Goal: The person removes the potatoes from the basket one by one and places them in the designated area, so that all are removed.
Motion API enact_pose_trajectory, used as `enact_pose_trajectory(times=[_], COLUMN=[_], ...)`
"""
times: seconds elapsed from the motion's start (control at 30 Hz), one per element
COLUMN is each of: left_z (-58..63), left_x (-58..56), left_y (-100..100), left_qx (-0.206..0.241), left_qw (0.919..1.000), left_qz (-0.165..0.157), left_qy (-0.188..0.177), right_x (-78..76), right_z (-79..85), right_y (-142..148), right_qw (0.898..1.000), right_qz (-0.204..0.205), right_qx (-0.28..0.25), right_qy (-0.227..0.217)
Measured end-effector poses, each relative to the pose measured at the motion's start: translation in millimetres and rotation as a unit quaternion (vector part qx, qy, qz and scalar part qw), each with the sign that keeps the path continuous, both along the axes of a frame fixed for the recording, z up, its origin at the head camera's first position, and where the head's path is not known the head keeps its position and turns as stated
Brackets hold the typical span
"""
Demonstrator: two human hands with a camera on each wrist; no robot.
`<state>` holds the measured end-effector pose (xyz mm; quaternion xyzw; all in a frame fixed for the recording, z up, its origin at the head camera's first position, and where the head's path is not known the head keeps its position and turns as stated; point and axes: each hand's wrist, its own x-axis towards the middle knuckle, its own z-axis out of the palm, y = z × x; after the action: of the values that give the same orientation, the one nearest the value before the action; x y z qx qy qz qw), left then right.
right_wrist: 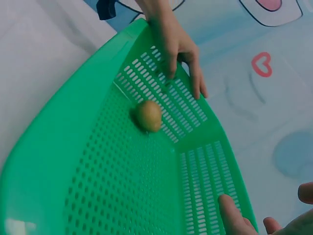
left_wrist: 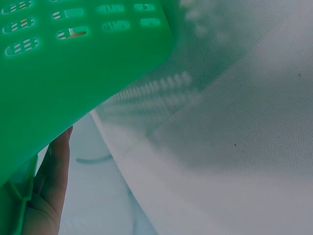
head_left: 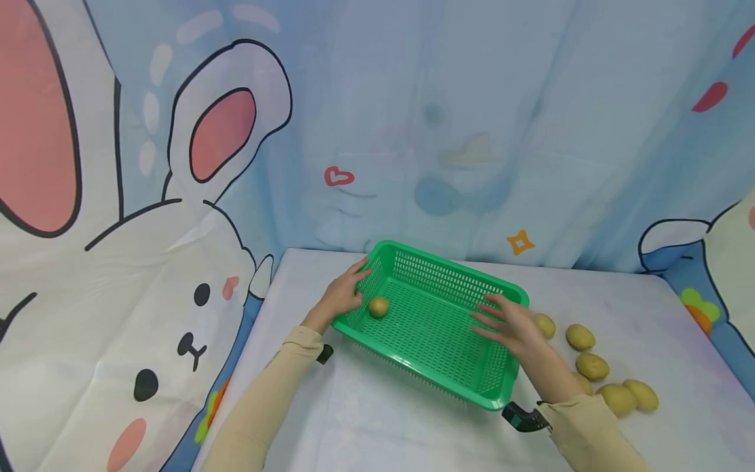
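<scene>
A green plastic basket (head_left: 433, 328) with slotted walls lies at an angle on the table. Inside it, near the left end, is one potato (head_left: 379, 307), which also shows in the right wrist view as a yellow-brown potato (right_wrist: 148, 116). My left hand (head_left: 341, 296) grips the basket's left rim, its thumb on the inner side. In the left wrist view the basket wall (left_wrist: 73, 88) covers part of that hand (left_wrist: 51, 188). Over the basket's right end hovers my right hand (head_left: 512, 326), fingers spread and holding nothing.
Several potatoes (head_left: 592, 366) lie on the white-covered table (head_left: 377, 426) to the right of the basket, some partly hidden behind the right forearm. A printed curtain (head_left: 425, 131) hangs along the table's back edge, and a rabbit-patterned one (head_left: 159, 295) along the left.
</scene>
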<state>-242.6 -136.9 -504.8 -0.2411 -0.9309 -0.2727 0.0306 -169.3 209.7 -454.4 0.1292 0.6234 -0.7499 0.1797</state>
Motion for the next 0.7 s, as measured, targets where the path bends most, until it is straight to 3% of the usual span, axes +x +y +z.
enact_pose_trajectory(times=[0.4, 0.7], left_z=[1.2, -1.8], left_x=[-2.5, -3.0], left_y=[0, -1], left_qx=[-0.003, -0.003], left_qw=[1.0, 1.0], left_qz=[-0.003, -0.007], left_qy=[0.002, 0.005], right_x=[-29.7, -53.8], right_z=[-6.4, -24.4], right_y=[-51, -92], right_qw=[0.997, 0.996], right_qz=[0.023, 0.024], right_qx=[-0.061, -0.05], right_qy=[-0.034, -0.065])
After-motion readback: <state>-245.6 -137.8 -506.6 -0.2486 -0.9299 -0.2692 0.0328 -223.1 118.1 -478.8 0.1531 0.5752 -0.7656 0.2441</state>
